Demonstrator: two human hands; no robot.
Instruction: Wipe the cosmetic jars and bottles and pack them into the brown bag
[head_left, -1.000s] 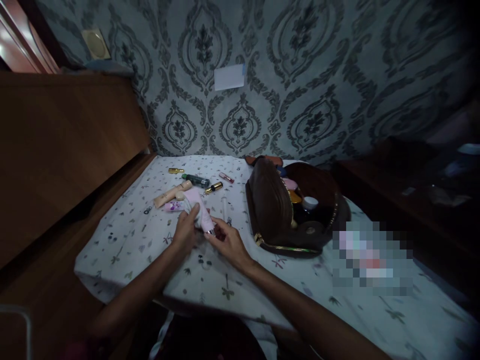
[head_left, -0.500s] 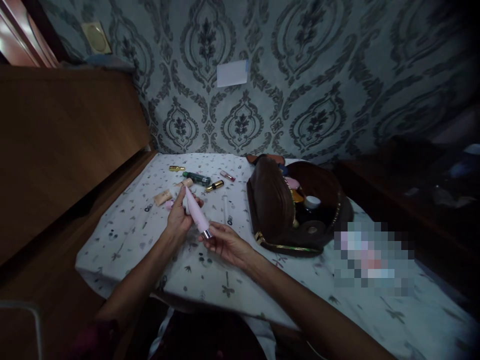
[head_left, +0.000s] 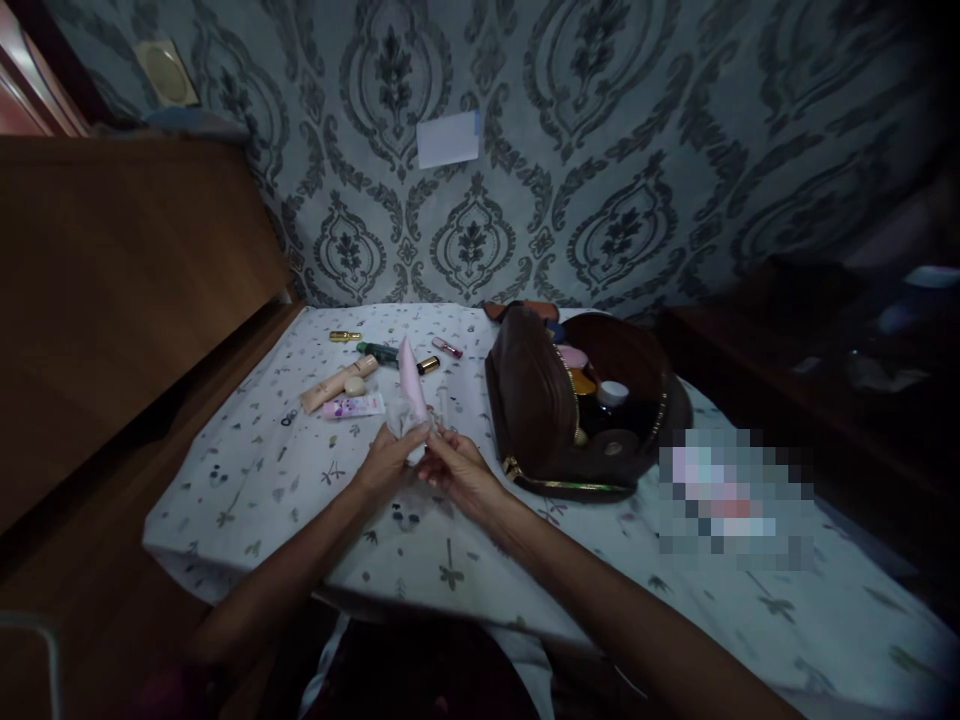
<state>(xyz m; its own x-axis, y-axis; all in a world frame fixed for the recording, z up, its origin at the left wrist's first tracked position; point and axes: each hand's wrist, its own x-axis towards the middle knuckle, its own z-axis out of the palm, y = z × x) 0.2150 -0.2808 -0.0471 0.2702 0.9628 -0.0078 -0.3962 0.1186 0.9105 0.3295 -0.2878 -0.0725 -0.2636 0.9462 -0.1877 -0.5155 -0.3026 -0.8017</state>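
A pale pink squeeze tube (head_left: 409, 372) stands tilted upright between my hands, over the near part of the table. A crumpled white tissue (head_left: 400, 416) wraps its lower part. My left hand (head_left: 391, 452) is closed on the tissue against the tube. With fingers pinched at the tube's lower end, my right hand (head_left: 459, 468) grips it from the other side; the silver cap is hidden there. Left of the hands lie a small pink-and-white tube (head_left: 352, 407), a beige tube (head_left: 330, 388) and a small round cream-coloured item (head_left: 354, 385).
Behind lie a dark green tube (head_left: 375, 351), a black-and-gold lipstick (head_left: 428, 366), a gold tube (head_left: 344, 337) and a pink lip gloss (head_left: 447, 347). An unzipped brown bag (head_left: 525, 400) with several cosmetics stands on the right. Wooden furniture (head_left: 135, 250) borders the left.
The pink tube has swung from cap toward me at the right to narrow end up. My left hand has moved right and down with the tissue, uncovering the small pink-and-white tube.
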